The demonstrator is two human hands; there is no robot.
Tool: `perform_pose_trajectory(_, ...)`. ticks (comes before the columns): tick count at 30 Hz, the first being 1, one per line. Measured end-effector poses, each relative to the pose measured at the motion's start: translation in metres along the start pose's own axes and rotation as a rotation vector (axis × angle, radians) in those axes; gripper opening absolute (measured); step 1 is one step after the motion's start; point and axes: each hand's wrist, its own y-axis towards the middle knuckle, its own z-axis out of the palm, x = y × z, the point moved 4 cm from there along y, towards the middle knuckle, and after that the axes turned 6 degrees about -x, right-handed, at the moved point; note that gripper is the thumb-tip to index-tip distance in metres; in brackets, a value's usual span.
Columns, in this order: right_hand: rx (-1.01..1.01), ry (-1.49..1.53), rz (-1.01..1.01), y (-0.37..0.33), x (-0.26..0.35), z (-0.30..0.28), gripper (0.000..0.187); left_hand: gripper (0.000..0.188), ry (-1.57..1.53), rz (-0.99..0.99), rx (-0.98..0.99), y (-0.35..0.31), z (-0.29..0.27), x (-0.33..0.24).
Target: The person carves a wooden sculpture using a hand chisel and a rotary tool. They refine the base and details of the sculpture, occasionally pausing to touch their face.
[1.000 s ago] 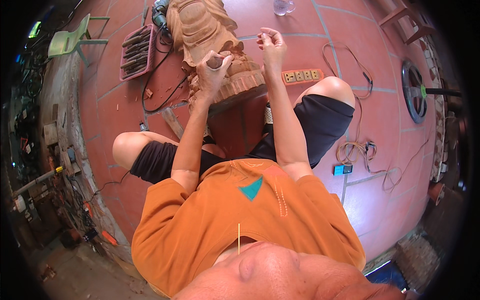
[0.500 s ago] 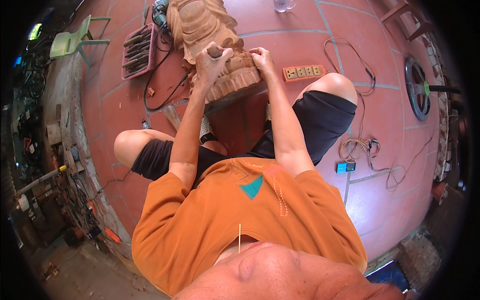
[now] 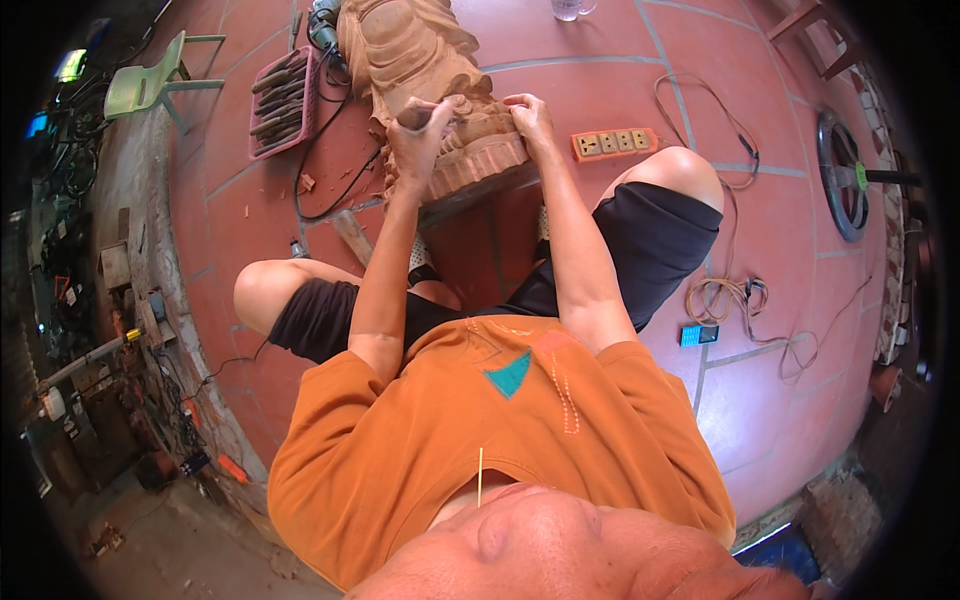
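Observation:
A carved wooden statue [image 3: 415,50] with deep robe folds lies on the floor, its ridged base [image 3: 475,165] toward me. Over its left side, my left hand [image 3: 425,140] is closed around a carving chisel; only its brown wooden handle [image 3: 411,118] shows clearly, and the blade is hidden or too small to make out. My right hand [image 3: 532,122] bends its fingers against the statue's right edge, just above the base, gripping it. Where those fingertips end is partly hidden.
A pink basket [image 3: 312,100] of wooden-handled tools stands left of the statue, near a corded power tool [image 3: 325,35]. An orange power strip [image 3: 612,144] lies at the right, with coiled cable [image 3: 712,295] and a phone [image 3: 698,335]. A green chair [image 3: 145,90] stands far left.
The left hand has turned slightly and shifted a little on the statue, with the chisel handle tilting further left. The right hand stays at the same edge. The whole view has shifted slightly.

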Motion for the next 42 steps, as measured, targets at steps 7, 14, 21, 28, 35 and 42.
perform_pose_trajectory(7, -0.013, -0.034, 0.016, -0.004, 0.006, 0.001, 0.025, 0.014, -0.108, -0.080, -0.091, 0.003, 0.001, 0.004)
perform_pose_trajectory(14, -0.011, -0.015, 0.021, 0.001, 0.001, 0.000, 0.023, 0.016, -0.094, -0.234, -0.047, 0.015, -0.015, 0.001)
perform_pose_trajectory(21, 0.016, 0.002, -0.007, 0.001, 0.003, 0.001, 0.024, 0.015, -0.189, -0.317, -0.134, 0.005, -0.044, 0.002)
perform_pose_trajectory(28, 0.015, 0.164, -0.206, -0.019, 0.071, -0.005, 0.018, 0.015, -0.184, -0.192, -0.349, 0.001, -0.093, -0.009)
perform_pose_trajectory(35, 0.358, 0.021, -0.687, -0.096, 0.163, 0.023, 0.032, 0.032, 0.006, -0.052, -0.185, 0.000, -0.078, -0.025)
perform_pose_trajectory(42, 0.401, -0.072, -0.818, -0.129, 0.187, 0.028, 0.033, 0.042, 0.365, 0.155, 0.032, -0.020, -0.047, -0.072)
